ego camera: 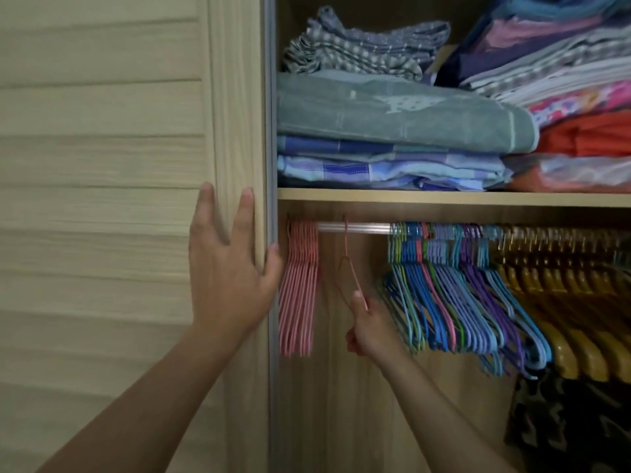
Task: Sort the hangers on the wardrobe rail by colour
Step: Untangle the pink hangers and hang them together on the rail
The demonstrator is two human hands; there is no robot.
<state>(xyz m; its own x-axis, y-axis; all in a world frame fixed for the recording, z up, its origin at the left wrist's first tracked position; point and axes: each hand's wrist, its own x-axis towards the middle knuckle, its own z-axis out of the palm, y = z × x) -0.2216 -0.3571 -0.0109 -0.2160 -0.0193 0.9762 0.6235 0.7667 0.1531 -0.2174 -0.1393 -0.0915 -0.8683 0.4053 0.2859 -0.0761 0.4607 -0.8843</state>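
While the left hand (228,268) lies flat against the edge of the pale wooden wardrobe door (136,165), fingers straight and spread with the thumb hooked round the door's edge, the right hand (367,331) reaches into the wardrobe and pinches the lower arm of a single pink hanger (347,264). That hanger hangs by its hook on the wardrobe rail (355,227), alone in the bare stretch of rail between two groups. To its left, hard against the wardrobe's side, a tight bunch of pink hangers (297,291) hangs together. To its right a mixed cluster of hangers (450,288) crowds the rail, mostly blue, light blue and purple, with a green one or two and at least one pink hanger among them. Farther right a row of yellowish wooden hangers (563,302) fills the rail to the picture's edge, and below them hangs a dark patterned garment (573,421). Above the rail a shelf (444,198) carries stacks of folded linen (392,131): grey-green, blue checked and grey patterned cloth on the left, striped, pink and orange pieces on the right.
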